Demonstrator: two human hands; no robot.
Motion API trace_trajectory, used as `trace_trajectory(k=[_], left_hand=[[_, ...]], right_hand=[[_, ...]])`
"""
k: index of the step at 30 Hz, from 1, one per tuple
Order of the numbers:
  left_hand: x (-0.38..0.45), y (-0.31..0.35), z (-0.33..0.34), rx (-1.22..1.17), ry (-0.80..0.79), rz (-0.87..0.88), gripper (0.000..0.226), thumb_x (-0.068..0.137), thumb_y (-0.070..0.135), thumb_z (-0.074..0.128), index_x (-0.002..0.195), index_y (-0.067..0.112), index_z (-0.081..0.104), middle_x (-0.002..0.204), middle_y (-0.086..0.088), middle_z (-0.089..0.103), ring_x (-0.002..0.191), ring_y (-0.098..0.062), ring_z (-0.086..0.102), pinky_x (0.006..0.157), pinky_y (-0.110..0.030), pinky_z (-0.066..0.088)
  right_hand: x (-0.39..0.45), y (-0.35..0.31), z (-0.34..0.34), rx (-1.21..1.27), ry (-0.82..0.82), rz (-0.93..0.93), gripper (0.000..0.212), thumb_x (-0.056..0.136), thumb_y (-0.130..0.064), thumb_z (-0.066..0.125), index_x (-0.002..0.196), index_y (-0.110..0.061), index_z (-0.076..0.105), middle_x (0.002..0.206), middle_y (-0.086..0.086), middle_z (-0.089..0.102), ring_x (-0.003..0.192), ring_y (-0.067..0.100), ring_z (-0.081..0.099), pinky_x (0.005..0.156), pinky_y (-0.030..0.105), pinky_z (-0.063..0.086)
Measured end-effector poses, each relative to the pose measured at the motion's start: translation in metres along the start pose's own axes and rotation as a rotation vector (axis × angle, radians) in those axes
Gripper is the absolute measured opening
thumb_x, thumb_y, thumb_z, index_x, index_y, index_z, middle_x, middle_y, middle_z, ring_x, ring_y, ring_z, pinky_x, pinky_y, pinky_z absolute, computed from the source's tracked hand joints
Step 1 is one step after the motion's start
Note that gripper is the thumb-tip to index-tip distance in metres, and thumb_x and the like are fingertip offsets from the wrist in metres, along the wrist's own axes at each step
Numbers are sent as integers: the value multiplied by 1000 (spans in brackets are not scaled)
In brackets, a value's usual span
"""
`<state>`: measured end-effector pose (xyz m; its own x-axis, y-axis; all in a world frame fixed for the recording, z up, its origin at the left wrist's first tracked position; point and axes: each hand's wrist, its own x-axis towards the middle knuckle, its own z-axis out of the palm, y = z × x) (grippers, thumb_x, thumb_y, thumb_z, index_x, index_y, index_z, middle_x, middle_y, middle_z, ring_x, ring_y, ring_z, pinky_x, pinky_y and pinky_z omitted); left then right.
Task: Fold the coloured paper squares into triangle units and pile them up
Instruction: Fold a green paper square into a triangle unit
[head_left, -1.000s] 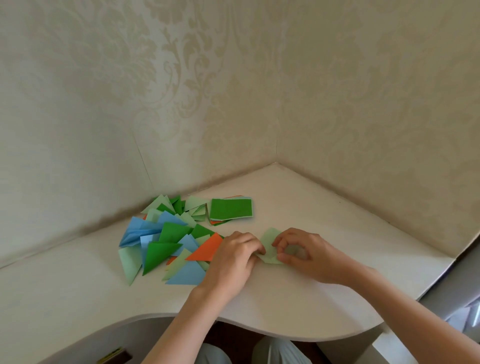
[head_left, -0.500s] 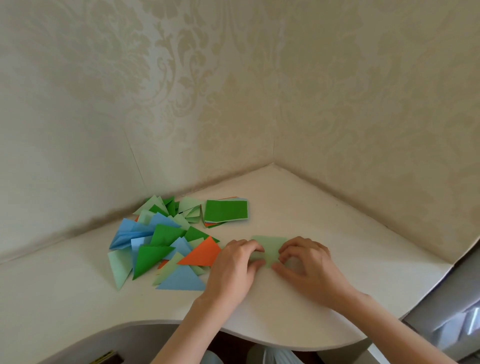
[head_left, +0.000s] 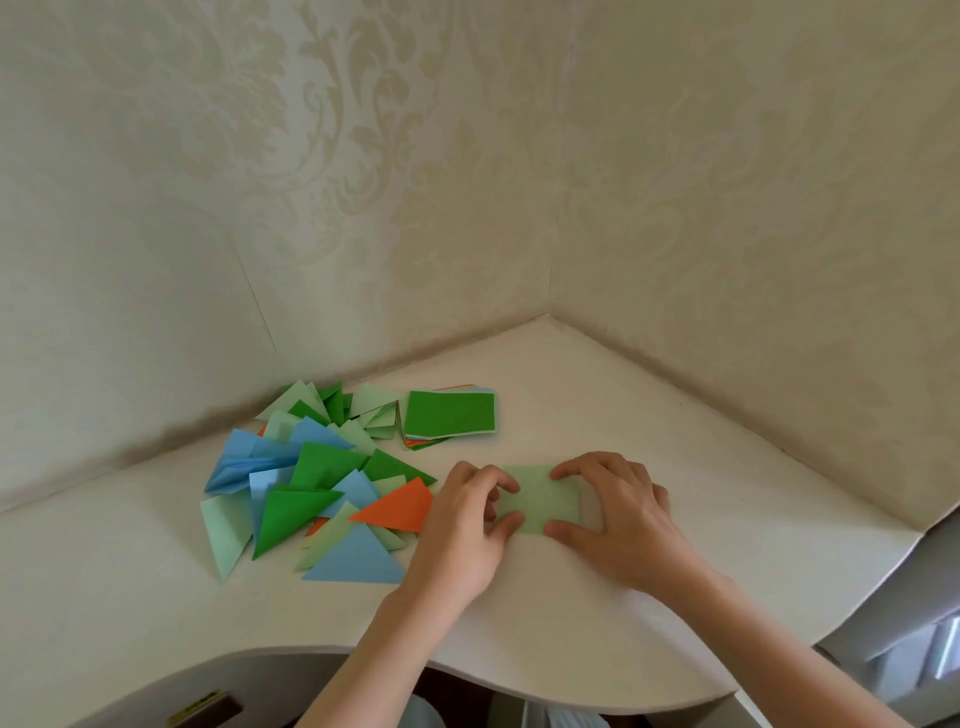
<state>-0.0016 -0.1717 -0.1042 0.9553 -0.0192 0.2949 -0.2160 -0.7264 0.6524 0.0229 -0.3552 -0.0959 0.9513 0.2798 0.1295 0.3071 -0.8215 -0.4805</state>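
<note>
Toward the left part of the white corner worktop (head_left: 675, 415), close to its back edge along the left wall, lies the pile of folded triangle units (head_left: 311, 483) — pale green, dark green, blue and one orange triangle (head_left: 397, 510) at the pile's right side, with a blue triangle (head_left: 358, 564) nearest the front edge. Just right of the pile, nearer the back corner, sits a stack of unfolded paper squares (head_left: 449, 415), a dark green sheet on top and orange and pale edges showing beneath it. Further right, about midway between the back corner and the curved front edge, the pale green paper (head_left: 540, 499) lies flat on the worktop as a rectangle. The left hand (head_left: 467, 525) touches the orange triangle's right tip with its back and pinches the paper's left end, fingertips curled onto its top and the thumb at its near edge. The right hand (head_left: 618, 512) holds the right end the same way — fingers bent over the far edge, thumb pressing the near corner.
</note>
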Motion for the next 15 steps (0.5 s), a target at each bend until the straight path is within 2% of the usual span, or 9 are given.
trace_trajectory(k=[5,8,12,15], left_hand=[[1,-2,-8,-71,-61,-29,19,80,4,71,89,20,67,83,7,51,67,0,50,64,-6,36],[0,-2,-10,-57,-83,-10,23,82,-1,66,84,21,70,87,4,54,72,-3,53,66,-7,36],[1,2,-10,94,-106,58,28,86,-3,59,86,22,72,88,4,51,83,-13,51,75,-23,43],[0,8,-10,248,-94,161,26,90,2,53,95,20,71,94,4,56,89,-15,48,77,-30,44]], right_hand=[[5,5,-14,55,-132,-15,54,79,-40,69,126,-47,42,131,-26,36,127,7,26,99,26,18],[7,9,-17,46,-184,-33,56,81,-40,68,129,-48,41,128,-30,33,129,5,25,101,27,18],[9,11,-23,12,-241,-74,55,83,-40,65,134,-43,42,131,-23,37,128,3,28,107,31,22],[12,13,-29,72,-215,-79,50,84,-17,59,131,-33,51,123,-15,47,120,8,42,104,27,32]])
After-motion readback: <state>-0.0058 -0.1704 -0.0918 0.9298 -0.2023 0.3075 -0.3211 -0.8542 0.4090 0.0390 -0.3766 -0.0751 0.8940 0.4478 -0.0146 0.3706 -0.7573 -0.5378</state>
